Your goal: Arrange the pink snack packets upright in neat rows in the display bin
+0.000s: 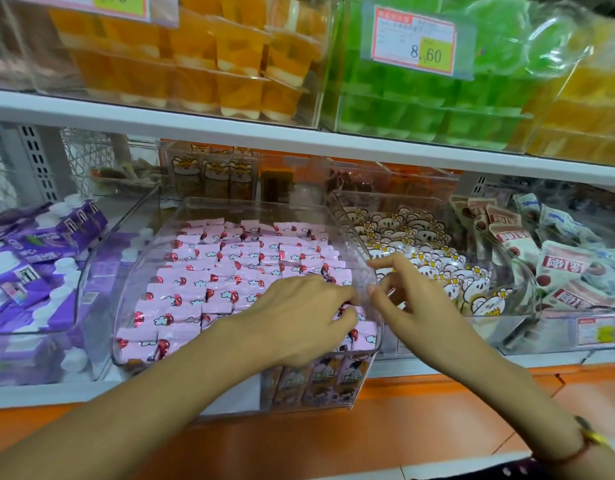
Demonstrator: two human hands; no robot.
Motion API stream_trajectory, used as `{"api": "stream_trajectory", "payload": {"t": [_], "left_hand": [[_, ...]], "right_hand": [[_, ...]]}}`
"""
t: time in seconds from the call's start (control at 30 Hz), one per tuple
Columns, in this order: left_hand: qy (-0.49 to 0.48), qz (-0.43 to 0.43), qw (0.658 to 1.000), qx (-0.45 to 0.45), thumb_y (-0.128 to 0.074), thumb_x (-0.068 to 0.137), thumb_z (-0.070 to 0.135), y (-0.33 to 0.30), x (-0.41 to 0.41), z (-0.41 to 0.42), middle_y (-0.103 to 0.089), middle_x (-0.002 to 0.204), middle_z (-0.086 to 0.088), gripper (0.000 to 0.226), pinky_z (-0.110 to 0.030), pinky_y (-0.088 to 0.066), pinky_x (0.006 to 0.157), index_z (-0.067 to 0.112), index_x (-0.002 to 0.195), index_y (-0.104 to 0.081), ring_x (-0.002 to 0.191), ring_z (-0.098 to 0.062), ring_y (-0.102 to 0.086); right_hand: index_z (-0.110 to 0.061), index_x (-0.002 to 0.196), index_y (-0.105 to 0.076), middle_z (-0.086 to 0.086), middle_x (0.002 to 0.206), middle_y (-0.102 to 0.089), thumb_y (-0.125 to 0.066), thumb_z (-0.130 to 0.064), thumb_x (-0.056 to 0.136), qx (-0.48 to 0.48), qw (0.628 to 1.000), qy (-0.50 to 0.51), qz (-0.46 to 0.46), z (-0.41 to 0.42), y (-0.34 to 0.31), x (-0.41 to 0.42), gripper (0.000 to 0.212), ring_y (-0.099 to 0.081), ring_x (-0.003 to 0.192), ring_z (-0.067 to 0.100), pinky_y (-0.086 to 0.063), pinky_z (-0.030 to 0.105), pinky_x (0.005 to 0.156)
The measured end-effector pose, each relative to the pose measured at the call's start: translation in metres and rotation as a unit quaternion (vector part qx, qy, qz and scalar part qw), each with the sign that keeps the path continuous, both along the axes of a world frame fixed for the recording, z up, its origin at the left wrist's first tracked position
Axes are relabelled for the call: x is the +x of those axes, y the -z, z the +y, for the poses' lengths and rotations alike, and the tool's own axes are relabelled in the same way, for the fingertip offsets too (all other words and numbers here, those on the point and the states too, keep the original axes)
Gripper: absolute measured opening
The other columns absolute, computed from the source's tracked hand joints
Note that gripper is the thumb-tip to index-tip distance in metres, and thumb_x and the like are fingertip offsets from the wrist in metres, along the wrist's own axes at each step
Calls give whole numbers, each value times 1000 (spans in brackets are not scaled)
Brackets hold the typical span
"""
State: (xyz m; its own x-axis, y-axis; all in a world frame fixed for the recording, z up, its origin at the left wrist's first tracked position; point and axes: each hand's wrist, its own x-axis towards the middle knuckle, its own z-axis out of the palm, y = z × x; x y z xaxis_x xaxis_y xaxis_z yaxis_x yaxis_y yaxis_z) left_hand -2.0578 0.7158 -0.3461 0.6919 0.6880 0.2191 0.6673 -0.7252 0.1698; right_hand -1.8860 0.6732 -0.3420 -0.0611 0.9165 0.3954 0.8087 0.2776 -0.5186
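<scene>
Orange shelf edging runs nearest the camera, and both forearms reach over it into the clear display bin that sits at the front of the lower shelf. The left hand lies over the bin's near right corner with its fingers curled down among the pink snack packets; it seems to pinch one or two of them, though the fingertips are hidden. The right hand hovers at the bin's right wall, its fingers loosely spread and holding nothing, one fingertip close to the clear rim. Further in, most of the pink packets already stand in close rows reaching to the back of the bin, so the work left looks confined to that near right corner. To finish it well, the left hand should stand each packet on its edge facing the same way as its neighbours and press it snug against the row, while the right hand steadies the wall. Beyond, a neighbouring bin holds white bear packets, and orange jelly cups fill the shelf above.
</scene>
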Motion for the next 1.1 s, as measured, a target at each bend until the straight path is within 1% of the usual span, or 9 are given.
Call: {"api": "stream_trajectory", "payload": {"t": [0.13,0.23,0.3,0.37,0.5,0.6,0.77,0.9,1.1], "left_hand": [[-3,-91,990,-107,-40,98,40,-12,-19,-8,-60,117,11,33,-32,-48,87,40,129,-51,104,-7,-56],[-95,-176,980,-12,-48,93,42,-30,-60,-8,-54,130,18,29,-32,-45,91,43,121,-54,115,-3,-51],[-197,-156,963,101,-52,90,41,-40,-99,-9,-52,130,16,33,-36,-46,88,40,122,-52,117,-10,-48],[-295,-104,940,139,-57,86,40,-43,-134,-13,-51,129,3,45,-45,-49,85,30,129,-48,114,-24,-51],[-411,-51,910,10,-53,89,44,-31,-161,-19,-61,121,-4,43,-43,-48,85,22,126,-51,107,-34,-58],[-399,-58,912,-74,-53,89,42,-23,-157,-13,-67,95,-3,27,-35,-47,76,19,99,-61,94,-31,-60],[-414,-74,906,-42,-49,89,22,-11,-150,0,-63,83,-15,15,-35,-43,65,11,83,-57,84,-36,-59],[-409,-156,898,-37,-52,90,21,-8,-151,-5,-63,66,-13,22,-35,-45,59,8,78,-64,70,-33,-60],[-388,-215,896,6,-54,88,18,-30,-154,6,-67,63,-6,20,-32,-46,64,9,76,-68,69,-29,-62]], "right_hand": [[-24,110,-49,-15,62,-59,-51,-14,88,-19,998,-2,62,1,-1,-1,24,-51,49,3,-33,17,47],[-25,110,-49,-18,60,-59,-53,-14,90,-40,995,2,94,0,-4,0,23,-50,45,0,-32,14,46],[-24,110,-50,-18,58,-60,-55,-17,90,-51,994,9,100,0,-5,0,21,-52,45,-1,-33,19,49],[-21,106,-54,-14,56,-61,-56,-19,90,-52,996,25,74,3,-7,0,16,-56,48,0,-37,25,52],[-16,98,-55,-1,77,-68,-54,-27,89,-105,990,49,-75,16,-16,-5,14,-65,73,20,-52,36,70],[-11,101,-53,10,87,-66,-56,-24,85,-114,978,79,-153,33,-21,-10,21,-60,80,29,-49,34,67],[-6,87,-52,10,75,-57,-54,-16,84,-84,971,102,-197,53,-24,-14,10,-56,76,31,-37,30,57],[-8,69,-55,10,59,-61,-55,-3,78,-40,989,73,-120,47,-21,-12,10,-52,55,26,-29,23,43],[2,73,-63,22,62,-66,-48,4,79,-37,998,45,-24,50,-37,-8,17,-58,53,32,-45,30,49]]}}
